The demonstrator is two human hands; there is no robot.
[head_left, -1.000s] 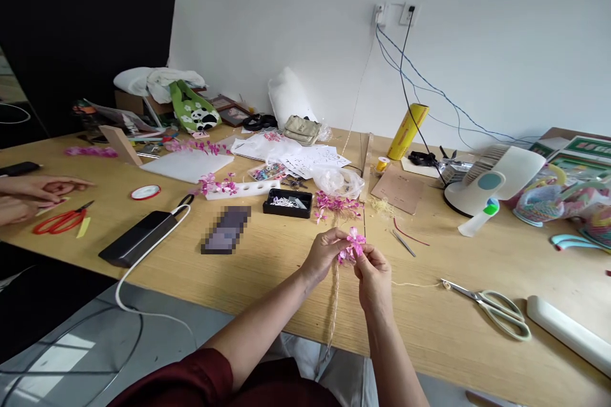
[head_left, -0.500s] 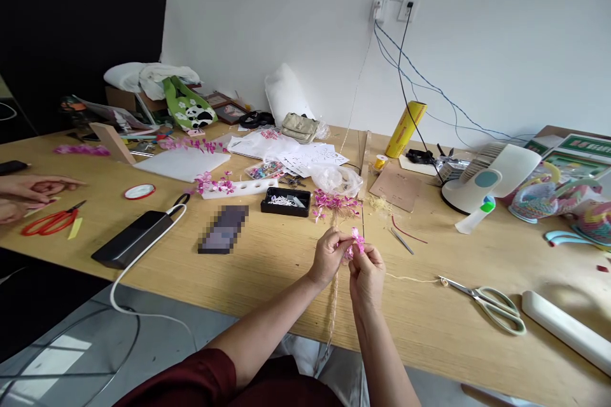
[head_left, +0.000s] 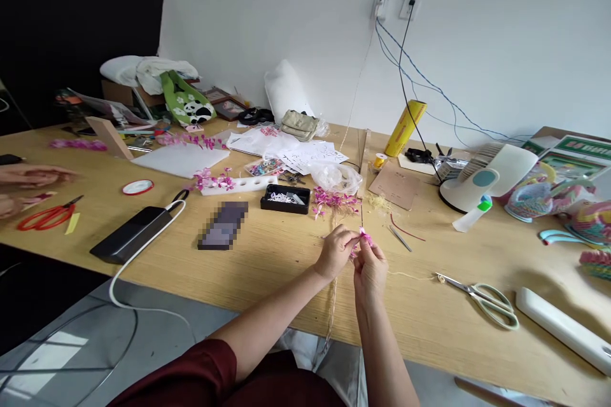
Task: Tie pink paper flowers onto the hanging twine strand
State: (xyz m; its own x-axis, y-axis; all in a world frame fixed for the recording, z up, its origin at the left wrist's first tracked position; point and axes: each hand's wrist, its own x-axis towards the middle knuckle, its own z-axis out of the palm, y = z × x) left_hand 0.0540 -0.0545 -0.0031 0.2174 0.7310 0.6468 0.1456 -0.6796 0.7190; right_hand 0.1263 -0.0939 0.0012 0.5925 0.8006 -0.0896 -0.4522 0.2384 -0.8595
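Observation:
Above the front of the table, my left hand [head_left: 335, 253] and my right hand [head_left: 371, 272] meet fingertip to fingertip. Both are closed in a pinch on a small pink-and-white flower [head_left: 365, 237], mostly covered by my fingers. More pink petals show just below, between the two hands. A bundle of pale threads [head_left: 333, 305] runs beneath my hands and over the table edge. Behind them lies a cluster of pink flowers [head_left: 337, 199] with pale stems. A thin cream thread leads rightward from my right hand to the green-handled scissors [head_left: 480, 296].
To the left are a phone [head_left: 223, 226], a black power strip [head_left: 128, 235] and red scissors [head_left: 50, 214]. A black tray [head_left: 285, 206] of small white pieces stands behind. A small fan [head_left: 487, 172] is at right. Another person's hands [head_left: 28, 184] work at far left.
My hands have shifted slightly right, with the flower turned and more hidden between my fingertips. The other person's hands have moved a little. The whole view has shifted slightly.

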